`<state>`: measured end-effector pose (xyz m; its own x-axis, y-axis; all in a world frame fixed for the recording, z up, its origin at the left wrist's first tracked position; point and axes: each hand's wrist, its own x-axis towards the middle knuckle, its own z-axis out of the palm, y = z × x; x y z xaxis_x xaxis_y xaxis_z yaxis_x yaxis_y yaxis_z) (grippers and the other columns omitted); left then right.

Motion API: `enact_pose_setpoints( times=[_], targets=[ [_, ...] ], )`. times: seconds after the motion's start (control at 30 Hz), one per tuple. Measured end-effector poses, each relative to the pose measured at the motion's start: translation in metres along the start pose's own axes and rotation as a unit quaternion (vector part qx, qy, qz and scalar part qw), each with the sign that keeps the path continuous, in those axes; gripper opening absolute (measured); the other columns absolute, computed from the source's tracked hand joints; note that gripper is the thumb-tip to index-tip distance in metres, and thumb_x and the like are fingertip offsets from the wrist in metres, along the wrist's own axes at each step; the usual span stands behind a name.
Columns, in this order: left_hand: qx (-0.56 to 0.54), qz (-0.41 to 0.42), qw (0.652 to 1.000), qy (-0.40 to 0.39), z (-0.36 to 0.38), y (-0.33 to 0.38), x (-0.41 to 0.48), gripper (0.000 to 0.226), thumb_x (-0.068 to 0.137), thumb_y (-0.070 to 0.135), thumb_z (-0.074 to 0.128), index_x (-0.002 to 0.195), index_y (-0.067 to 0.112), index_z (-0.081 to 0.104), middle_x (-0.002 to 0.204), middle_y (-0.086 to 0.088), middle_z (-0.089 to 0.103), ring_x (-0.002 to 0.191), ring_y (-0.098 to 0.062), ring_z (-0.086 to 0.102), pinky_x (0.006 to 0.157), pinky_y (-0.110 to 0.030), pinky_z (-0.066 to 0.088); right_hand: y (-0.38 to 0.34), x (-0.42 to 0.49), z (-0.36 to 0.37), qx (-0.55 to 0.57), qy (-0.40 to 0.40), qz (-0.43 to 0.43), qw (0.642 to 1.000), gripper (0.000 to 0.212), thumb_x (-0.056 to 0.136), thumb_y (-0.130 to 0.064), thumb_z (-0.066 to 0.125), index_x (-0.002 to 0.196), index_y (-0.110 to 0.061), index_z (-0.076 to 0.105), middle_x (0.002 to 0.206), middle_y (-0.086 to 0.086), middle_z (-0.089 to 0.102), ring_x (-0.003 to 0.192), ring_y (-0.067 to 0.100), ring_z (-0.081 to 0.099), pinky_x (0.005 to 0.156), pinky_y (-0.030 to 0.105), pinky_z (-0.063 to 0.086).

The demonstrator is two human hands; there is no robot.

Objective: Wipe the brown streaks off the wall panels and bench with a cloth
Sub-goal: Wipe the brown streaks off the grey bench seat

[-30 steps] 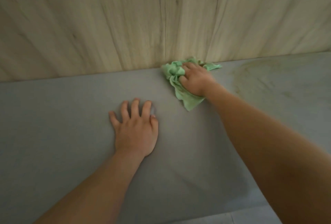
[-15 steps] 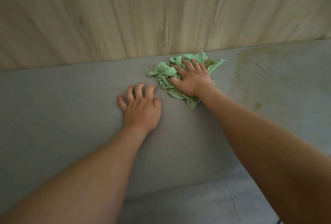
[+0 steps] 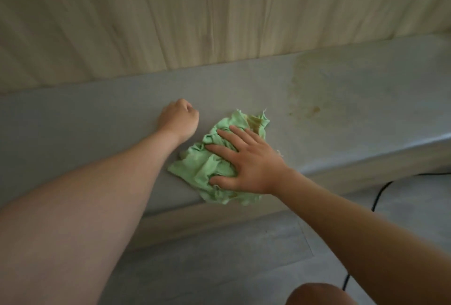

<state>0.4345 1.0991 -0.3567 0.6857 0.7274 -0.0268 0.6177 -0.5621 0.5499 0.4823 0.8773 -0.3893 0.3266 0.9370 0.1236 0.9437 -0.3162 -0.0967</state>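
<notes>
- The bench (image 3: 85, 119) is a long grey slab that runs the width of the room along the foot of the wall, with a paler front face below its near edge.
- Behind it stand the wall panels (image 3: 170, 16), pale wood with dark grain lines and upright seams, meeting the bench top in a straight joint.
- A green cloth (image 3: 200, 168) lies crumpled on the bench top, close to the front edge, with frayed threads at its corners.
- Its far corner carries a brown smear (image 3: 255, 120).
- The right hand (image 3: 249, 165) lies flat on the cloth, fingers straight and spread, thumb out to the side, pressing it down onto the grey top.
- The left hand (image 3: 179, 119) rests on the bench just beside the cloth, on its left, fingers curled under in a loose fist with nothing showing in it.
- To the right of the cloth a wide yellow-brown stain (image 3: 314, 90) spreads over the bench from the wall joint toward the front, with a few darker spots low in it.
- Below the bench is a grey floor (image 3: 219, 256) with thin seams.
- A black cable (image 3: 380, 190) trails across the floor on the right.
- A bare knee (image 3: 319, 295) shows at the bottom edge.
</notes>
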Motion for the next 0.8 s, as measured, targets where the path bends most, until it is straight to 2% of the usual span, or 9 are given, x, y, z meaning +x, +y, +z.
enact_pose_setpoints(
  times=[0.07, 0.2, 0.33, 0.4, 0.53, 0.67, 0.8],
  targets=[
    [0.040, 0.020, 0.999, -0.001, 0.011, 0.009, -0.005, 0.035, 0.098, 0.024, 0.051, 0.127, 0.009, 0.062, 0.135, -0.021, 0.059, 0.129, -0.040, 0.051, 0.111, -0.040, 0.038, 0.027, -0.022, -0.001, -0.011, 0.033, 0.022, 0.999, 0.081, 0.085, -0.087, 0.037, 0.154, -0.044, 0.043, 0.164, 0.001, 0.038, 0.155, 0.029, 0.027, 0.127, 0.046, 0.016],
    [0.075, 0.066, 0.995, 0.007, 0.040, 0.040, -0.008, 0.034, 0.097, 0.028, 0.051, 0.126, 0.012, 0.062, 0.134, -0.020, 0.057, 0.128, -0.039, 0.049, 0.112, -0.040, 0.035, 0.079, -0.068, -0.002, -0.043, 0.063, 0.130, 0.989, 0.083, 0.084, -0.091, 0.031, 0.153, -0.046, 0.045, 0.164, 0.000, 0.038, 0.155, 0.029, 0.027, 0.126, 0.049, 0.020],
    [0.088, 0.107, 0.990, 0.010, 0.068, 0.074, 0.002, 0.032, 0.095, 0.027, 0.053, 0.121, 0.012, 0.062, 0.131, -0.020, 0.059, 0.127, -0.039, 0.050, 0.112, -0.040, 0.034, 0.127, -0.076, -0.019, -0.008, 0.014, 0.332, 0.943, 0.098, 0.075, -0.098, 0.025, 0.159, -0.049, 0.023, 0.172, 0.001, 0.015, 0.159, 0.028, 0.008, 0.129, 0.049, 0.008],
    [0.095, 0.123, 0.988, 0.012, 0.078, 0.086, 0.012, 0.032, 0.095, 0.027, 0.054, 0.121, 0.010, 0.062, 0.131, -0.020, 0.058, 0.127, -0.038, 0.050, 0.113, -0.040, 0.034, 0.146, -0.060, -0.026, 0.005, -0.016, 0.386, 0.922, 0.107, 0.072, -0.101, 0.021, 0.162, -0.045, 0.014, 0.174, 0.003, 0.005, 0.160, 0.030, 0.000, 0.128, 0.050, 0.003],
    [0.132, 0.121, 0.984, 0.021, 0.089, 0.100, 0.037, 0.038, 0.098, 0.030, 0.050, 0.128, 0.010, 0.058, 0.139, -0.019, 0.053, 0.133, -0.037, 0.045, 0.116, -0.044, 0.031, 0.172, -0.010, -0.026, 0.018, -0.028, 0.414, 0.910, 0.114, 0.072, -0.100, 0.021, 0.165, -0.036, 0.008, 0.174, 0.010, -0.003, 0.159, 0.036, -0.009, 0.127, 0.054, -0.004],
    [0.169, 0.062, 0.984, 0.008, 0.103, 0.104, 0.060, 0.047, 0.101, 0.040, 0.039, 0.142, 0.020, 0.048, 0.153, -0.010, 0.041, 0.146, -0.031, 0.030, 0.121, -0.056, 0.021, 0.211, 0.044, -0.023, 0.020, -0.031, 0.406, 0.913, 0.117, 0.071, -0.100, 0.019, 0.166, -0.033, 0.008, 0.173, 0.012, -0.005, 0.159, 0.036, -0.010, 0.127, 0.055, -0.004],
    [0.187, 0.056, 0.979, 0.063, 0.123, 0.098, 0.060, 0.047, 0.101, 0.041, 0.033, 0.143, 0.024, 0.045, 0.154, -0.007, 0.041, 0.145, -0.030, 0.031, 0.119, -0.055, 0.022, 0.264, 0.094, -0.023, 0.017, -0.040, 0.395, 0.918, 0.116, 0.073, -0.100, 0.020, 0.166, -0.032, 0.007, 0.173, 0.011, -0.004, 0.159, 0.035, -0.008, 0.127, 0.053, -0.003]
  ],
)
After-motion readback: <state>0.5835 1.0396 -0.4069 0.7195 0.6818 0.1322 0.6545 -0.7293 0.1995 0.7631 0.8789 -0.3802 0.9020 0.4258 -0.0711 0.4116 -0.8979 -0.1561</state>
